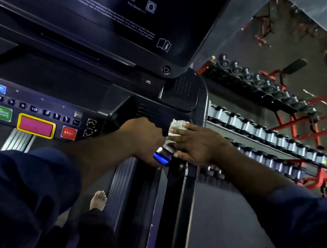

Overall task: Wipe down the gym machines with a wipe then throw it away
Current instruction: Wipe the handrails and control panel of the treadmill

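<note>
I stand on a treadmill facing its black console [37, 111], with a large dark screen [91, 3] above it. A crumpled white wipe [176, 126] lies against the right side of the console, above a short handgrip with a silver band and a blue-lit end [161, 157]. My right hand [196, 144] lies over the wipe with straight fingers and presses it onto the machine. To its left, my left hand [145, 138] has its fingers curled round the handgrip. Most of the wipe is hidden under my right fingers.
The console carries a green start button [2, 113], a red pad with a yellow frame [36, 126] and a red stop button [68, 133]. The black right upright [187, 188] runs down beside the belt. Dumbbell racks [265, 132] and red frames stand to the right. My bare foot [98, 199] shows below.
</note>
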`<action>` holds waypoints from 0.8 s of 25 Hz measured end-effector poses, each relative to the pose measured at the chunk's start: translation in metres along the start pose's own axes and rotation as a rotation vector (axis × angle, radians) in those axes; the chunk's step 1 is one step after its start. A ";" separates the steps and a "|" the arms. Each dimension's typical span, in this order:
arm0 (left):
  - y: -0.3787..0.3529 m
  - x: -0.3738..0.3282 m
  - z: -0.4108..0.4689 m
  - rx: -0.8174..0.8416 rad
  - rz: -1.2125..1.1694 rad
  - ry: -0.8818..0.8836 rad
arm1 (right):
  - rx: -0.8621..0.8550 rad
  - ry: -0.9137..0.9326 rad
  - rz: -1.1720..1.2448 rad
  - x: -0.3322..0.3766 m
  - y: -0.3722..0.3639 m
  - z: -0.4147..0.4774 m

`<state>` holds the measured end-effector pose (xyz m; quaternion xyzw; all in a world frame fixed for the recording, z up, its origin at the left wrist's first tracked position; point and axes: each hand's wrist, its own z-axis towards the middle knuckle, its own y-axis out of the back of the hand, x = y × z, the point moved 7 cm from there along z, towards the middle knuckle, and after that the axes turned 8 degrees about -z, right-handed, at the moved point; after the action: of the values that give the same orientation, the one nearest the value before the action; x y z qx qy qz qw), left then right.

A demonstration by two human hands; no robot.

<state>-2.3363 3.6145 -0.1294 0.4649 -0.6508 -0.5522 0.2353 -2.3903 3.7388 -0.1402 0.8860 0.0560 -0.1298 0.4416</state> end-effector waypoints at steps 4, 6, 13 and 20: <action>-0.008 0.000 0.000 0.053 0.065 -0.016 | -0.010 0.053 0.029 -0.013 -0.005 0.007; 0.001 0.005 -0.007 -0.004 0.013 -0.021 | -0.159 0.110 0.000 -0.016 0.014 0.025; 0.049 0.096 -0.092 -0.543 -0.029 0.247 | -0.557 0.182 -0.102 0.001 0.049 0.091; 0.037 0.109 -0.090 -0.320 -0.020 0.437 | -0.525 0.070 -0.173 -0.011 0.030 0.083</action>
<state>-2.3250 3.4733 -0.0922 0.5364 -0.4842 -0.5371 0.4351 -2.4099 3.6547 -0.1622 0.7372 0.1785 -0.1174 0.6410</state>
